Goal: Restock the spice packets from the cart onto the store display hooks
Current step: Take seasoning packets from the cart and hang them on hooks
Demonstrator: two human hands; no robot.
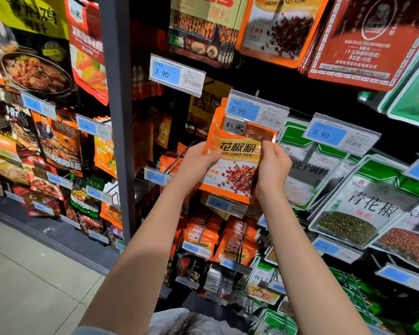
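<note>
1. Evidently mid-task: left hand [198, 163] gripped the packet [235, 170] by its left edge, fingers curled round it.
2. Right hand [275, 165] pinched its right edge; the packet's top sat above both hands, behind the tag [257, 112].
3. Hooking looked unfinished; no cart showed.

left hand [198, 163]: bare, forearm uncovered | right hand [272, 165]: bare, forearm uncovered | sleeve [90, 331]: pale grey-blue edge at the left upper arm | top [177, 319]: white and grey mottled fabric, blurred, at the chest
</note>
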